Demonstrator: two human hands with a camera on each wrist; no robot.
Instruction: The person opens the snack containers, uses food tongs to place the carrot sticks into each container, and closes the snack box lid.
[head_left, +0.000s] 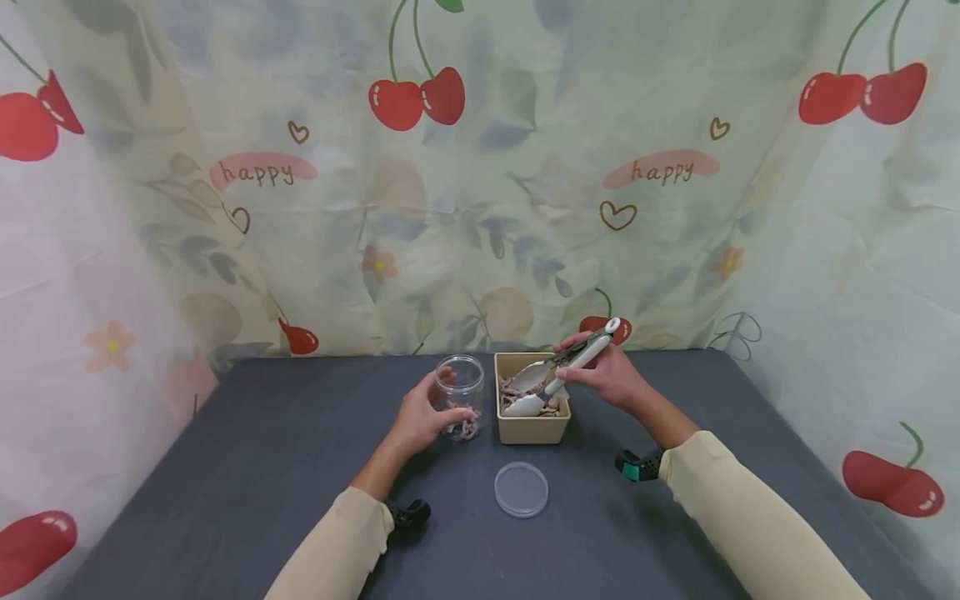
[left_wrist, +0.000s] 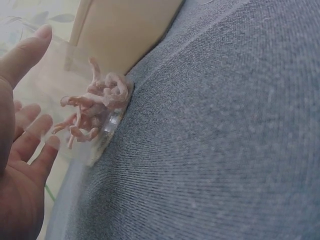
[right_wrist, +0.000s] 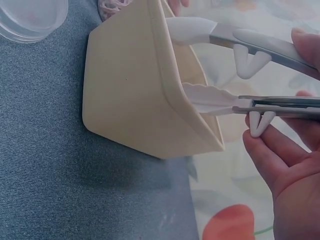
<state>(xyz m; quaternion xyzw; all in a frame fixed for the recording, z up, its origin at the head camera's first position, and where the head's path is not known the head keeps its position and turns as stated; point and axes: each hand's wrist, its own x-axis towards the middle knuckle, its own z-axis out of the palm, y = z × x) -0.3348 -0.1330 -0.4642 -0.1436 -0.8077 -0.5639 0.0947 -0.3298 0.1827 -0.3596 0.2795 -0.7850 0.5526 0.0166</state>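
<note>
My left hand [head_left: 418,418] holds a clear plastic jar [head_left: 461,385] that stands uncapped on the table, thumb on the near side and fingers round the back. Several pale pinkish, curled pieces [left_wrist: 95,102] lie at the jar's bottom. Just right of it stands a beige rectangular box [head_left: 532,431] with more such pieces inside. Over the box, my right hand [head_left: 613,382] grips white-and-metal tongs [head_left: 585,357] by their arms. The tongs' scalloped white heads [right_wrist: 207,97] reach down past the box rim, spread apart; their very tips are hidden by the box wall in the right wrist view.
A round clear lid [head_left: 521,490] lies on the dark grey tablecloth [head_left: 300,483] in front of the box. Behind the table hangs a curtain [head_left: 465,183] printed with cherries, and it also closes off both sides.
</note>
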